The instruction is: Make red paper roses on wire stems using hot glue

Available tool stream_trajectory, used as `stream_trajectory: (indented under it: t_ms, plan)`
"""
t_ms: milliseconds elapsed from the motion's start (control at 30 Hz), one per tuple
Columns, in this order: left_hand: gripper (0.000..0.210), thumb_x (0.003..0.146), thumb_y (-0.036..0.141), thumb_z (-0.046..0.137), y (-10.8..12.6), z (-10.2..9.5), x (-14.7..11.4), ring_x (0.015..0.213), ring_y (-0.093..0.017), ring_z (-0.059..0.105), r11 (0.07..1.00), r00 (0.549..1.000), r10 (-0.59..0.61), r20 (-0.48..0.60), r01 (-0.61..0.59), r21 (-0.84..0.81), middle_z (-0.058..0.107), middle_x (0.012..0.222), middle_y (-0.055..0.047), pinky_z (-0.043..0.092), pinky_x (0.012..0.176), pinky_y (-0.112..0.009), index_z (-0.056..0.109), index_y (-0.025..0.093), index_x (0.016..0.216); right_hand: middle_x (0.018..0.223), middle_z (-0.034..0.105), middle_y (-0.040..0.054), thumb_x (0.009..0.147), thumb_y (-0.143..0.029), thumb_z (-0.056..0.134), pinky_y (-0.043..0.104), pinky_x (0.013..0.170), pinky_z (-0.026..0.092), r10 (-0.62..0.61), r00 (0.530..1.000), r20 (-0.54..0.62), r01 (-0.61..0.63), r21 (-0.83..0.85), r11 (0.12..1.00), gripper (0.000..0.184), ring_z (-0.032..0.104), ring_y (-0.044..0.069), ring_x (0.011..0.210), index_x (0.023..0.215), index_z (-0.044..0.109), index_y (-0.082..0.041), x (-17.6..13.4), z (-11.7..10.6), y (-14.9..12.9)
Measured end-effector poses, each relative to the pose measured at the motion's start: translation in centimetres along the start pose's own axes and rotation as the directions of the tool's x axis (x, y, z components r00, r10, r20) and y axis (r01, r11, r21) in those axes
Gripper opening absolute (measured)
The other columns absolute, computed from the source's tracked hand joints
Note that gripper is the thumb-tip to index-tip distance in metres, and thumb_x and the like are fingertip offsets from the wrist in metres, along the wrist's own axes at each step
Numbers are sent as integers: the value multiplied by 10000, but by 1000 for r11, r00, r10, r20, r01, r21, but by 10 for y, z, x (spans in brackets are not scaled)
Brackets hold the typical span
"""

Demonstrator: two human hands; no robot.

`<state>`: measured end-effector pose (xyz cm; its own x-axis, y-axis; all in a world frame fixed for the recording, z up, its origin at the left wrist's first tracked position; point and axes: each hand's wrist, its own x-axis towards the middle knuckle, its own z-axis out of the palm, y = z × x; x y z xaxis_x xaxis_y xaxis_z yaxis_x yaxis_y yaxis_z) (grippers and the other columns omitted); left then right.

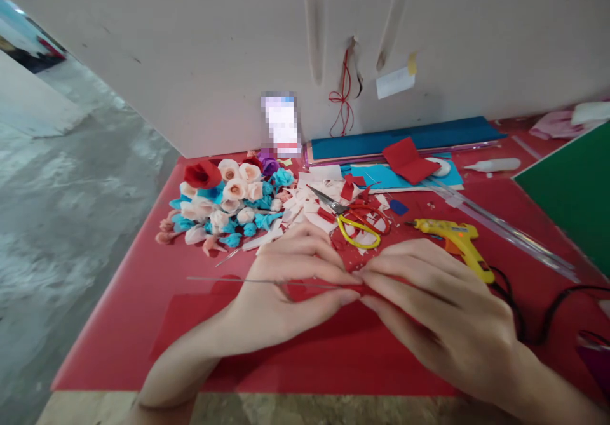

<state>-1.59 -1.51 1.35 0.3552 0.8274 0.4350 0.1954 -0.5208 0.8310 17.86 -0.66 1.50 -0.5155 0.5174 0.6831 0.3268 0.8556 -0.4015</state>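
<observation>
Over the red table (pixel 114 323), where the two hands meet, a thin wire (pixel 229 279) sticks out toward 9 o'clock. It looks light, skinny and a bit stiff, so it should bend if pushed hard, and it may roll in the fingers. A soft pinch near its end, thumb under and finger on top, seems a good way to hold it. The wire lies across the left hand (pixel 274 310), which pinches it between thumb and pointer finger. The right hand (pixel 438 298), at 3 o'clock, has bent fingers with tips close to that pinch; I can't tell if it grips anything, because the fingers hide the wire's end. Under both hands is a red sheet (pixel 185 317). Farther out, scissors (pixel 339 208) lie on paper scraps (pixel 305 206) at 12 o'clock, a yellow glue gun (pixel 450 231) at 2, and paper flowers (pixel 233 190) at 10.
</observation>
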Motion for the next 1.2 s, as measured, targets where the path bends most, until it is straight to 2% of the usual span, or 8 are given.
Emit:
stream_trajectory:
  t_ms: [133, 300, 500, 767, 933, 1067, 1200]
  plan:
    - [95, 733, 118, 718, 0, 0, -1, 778, -144, 567, 1000, 1000, -19, -12, 19, -11, 670, 723, -21, 481, 800, -317, 725, 181, 804, 812, 659, 48, 828, -15, 551, 296, 692, 482, -14, 999, 32, 15, -36, 999, 121, 605, 154, 769, 803, 593, -126, -1, -1, 1]
    - [89, 744, 133, 710, 0, 0, -1, 759, -142, 562, 997, 997, -72, -28, 71, -43, 668, 717, -13, 487, 792, -321, 728, 202, 797, 858, 659, 42, 914, -125, 510, 298, 809, 433, -56, 996, 71, 67, -159, 985, 93, 572, 139, 831, 881, 596, -107, -5, -2, 1]
    - [70, 742, 147, 712, -2, -1, 1, 768, -150, 581, 996, 995, -84, -53, 82, -38, 672, 714, -16, 492, 772, -325, 727, 199, 786, 934, 656, 72, 854, -42, 550, 346, 861, 403, -100, 988, 118, 126, -238, 963, 135, 546, 179, 893, 974, 606, -69, -10, -4, 6]
    - [25, 743, 150, 710, -3, 2, 0, 740, -139, 592, 998, 997, -58, -52, 58, -10, 681, 708, -14, 487, 817, -333, 710, 175, 742, 890, 659, 75, 861, -92, 565, 359, 793, 421, -129, 987, 98, 152, -277, 949, 113, 557, 184, 853, 957, 614, -60, -10, -2, 7]
    - [39, 736, 152, 714, -2, 3, 1, 790, -149, 589, 997, 995, -45, -84, 50, 59, 683, 734, -21, 497, 777, -310, 710, 181, 762, 940, 656, 96, 837, -51, 557, 405, 862, 418, -196, 973, 122, 226, -328, 917, 194, 557, 219, 912, 1025, 604, -46, -12, 1, 10]
    - [74, 727, 152, 725, -4, 4, 2, 763, -135, 584, 997, 996, -26, -86, 33, 76, 676, 739, -7, 497, 772, -305, 708, 188, 789, 824, 658, 70, 847, -70, 534, 363, 750, 433, -139, 986, 91, 158, -258, 953, 91, 566, 187, 784, 883, 616, -84, -5, 4, 10]
    - [56, 733, 146, 722, -6, 5, 3, 734, -126, 571, 994, 997, 6, -76, 2, 108, 666, 682, 7, 491, 754, -297, 680, 181, 724, 785, 647, 44, 865, -165, 537, 345, 688, 430, -14, 989, 149, 41, -175, 984, 116, 553, 170, 729, 830, 635, -116, -1, 9, 10]
